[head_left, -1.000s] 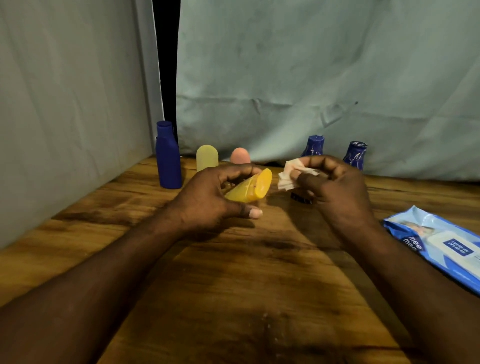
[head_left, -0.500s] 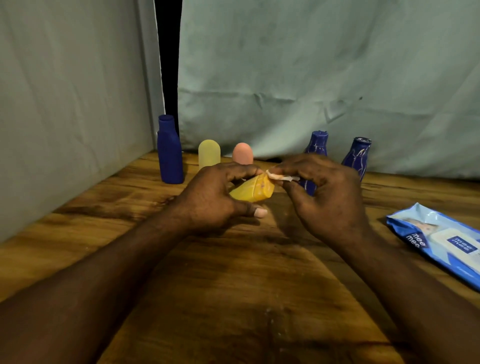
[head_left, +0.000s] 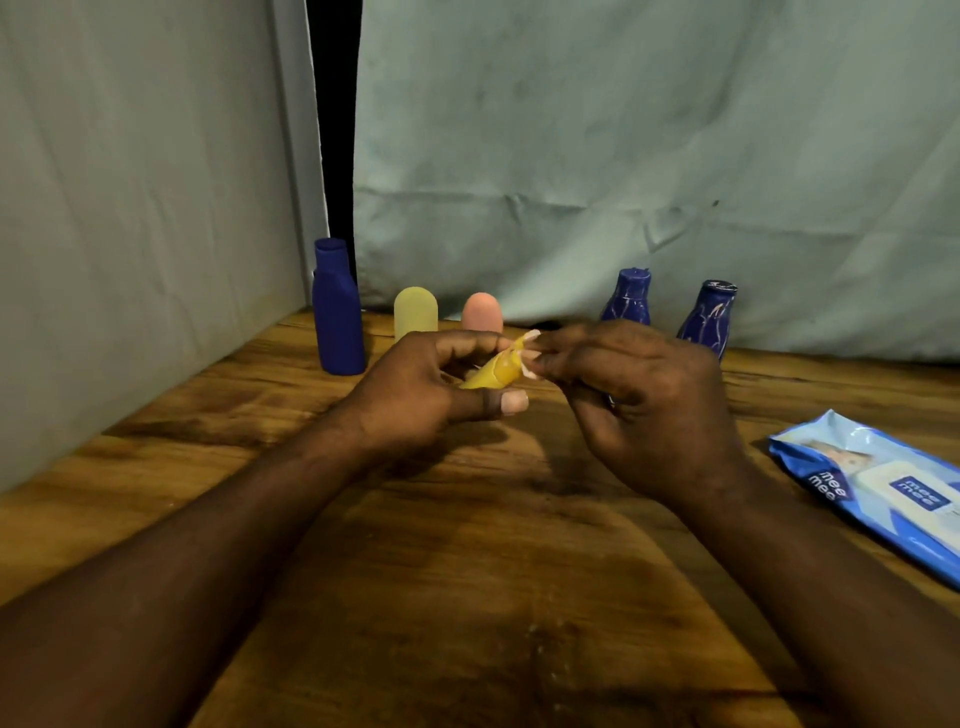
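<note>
Head view shows "mee mee" on the blue wipes pack (head_left: 883, 488) while our left hand (head_left: 415, 400) grips a yellow bottle (head_left: 493, 370) and our right hand (head_left: 639, 400) pinches a white wipe (head_left: 529, 364) against it.

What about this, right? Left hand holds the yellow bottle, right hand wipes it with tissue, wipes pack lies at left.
Wrong side. Head view: left hand holds the yellow bottle, right hand wipes it with tissue, wipes pack lies at right.

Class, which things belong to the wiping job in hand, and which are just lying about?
In use: small yellow plastic bottle in left hand; white wipe pinched by right hand.
Lying about: tall dark-blue bottle; pale-yellow rounded bottle; pink rounded bottle; two scuffed blue bottles; blue wipes pack.
</note>
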